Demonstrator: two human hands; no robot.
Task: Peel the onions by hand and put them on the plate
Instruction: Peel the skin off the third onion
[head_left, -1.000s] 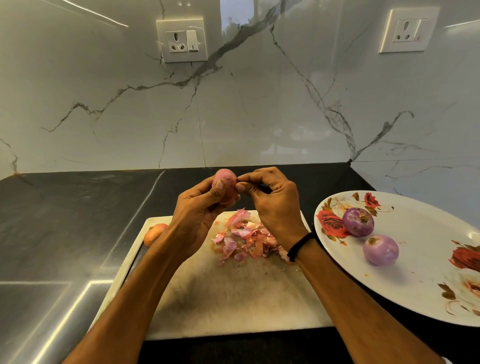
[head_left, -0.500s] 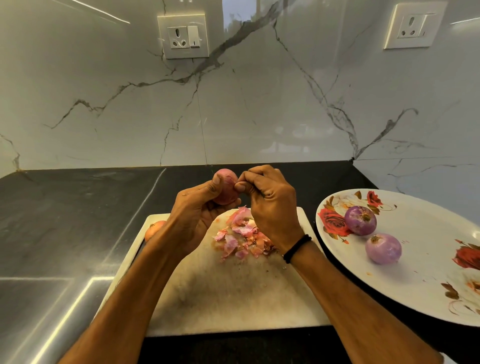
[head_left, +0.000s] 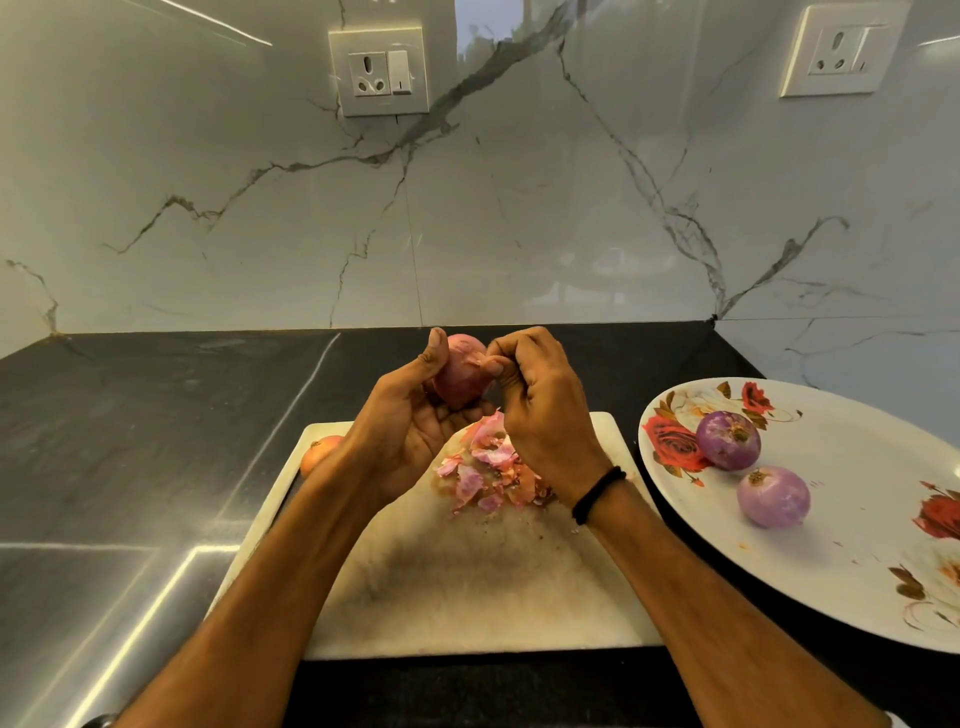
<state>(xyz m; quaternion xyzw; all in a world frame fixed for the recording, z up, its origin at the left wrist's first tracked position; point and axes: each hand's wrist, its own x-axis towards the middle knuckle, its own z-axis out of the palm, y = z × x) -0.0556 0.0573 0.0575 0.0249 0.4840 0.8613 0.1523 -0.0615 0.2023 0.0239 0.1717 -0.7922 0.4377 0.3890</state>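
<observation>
Above the cutting board (head_left: 467, 587), a left hand (head_left: 410, 431) cradles a half-skinned onion (head_left: 460, 376) while the right hand (head_left: 540, 415) pinches a loose flap of skin. Peeling is mid-step (two peeled onions (head_left: 727, 439) sit on the plate (head_left: 857, 519)); the next move likely calls for a steady pull.

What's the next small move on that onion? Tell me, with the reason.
Probably pull the skin flap down and away with the right hand: its fingertips pinch that flap, the left hand grips the onion, and dry skin covers most of it.
</observation>
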